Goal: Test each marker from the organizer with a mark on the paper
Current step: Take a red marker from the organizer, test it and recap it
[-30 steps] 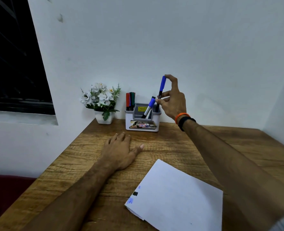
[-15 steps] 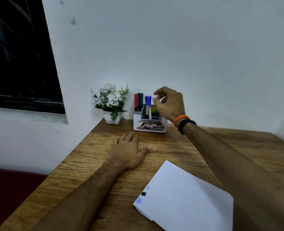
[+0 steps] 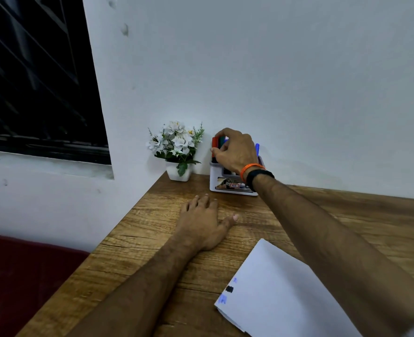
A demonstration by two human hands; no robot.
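The right hand [image 3: 236,152] pinches the red marker [image 3: 214,143] at the organizer's [image 3: 232,187] left end; pull straight up, clear of the green one. The left hand [image 3: 202,221] lies flat, released, before the organizer.

You face a plain white plastered wall [image 3: 274,69]; a dark barred window [image 3: 31,81] sits at your left, a grained brown wooden table [image 3: 347,215] below, dark red upholstery [image 3: 19,276] beside it.
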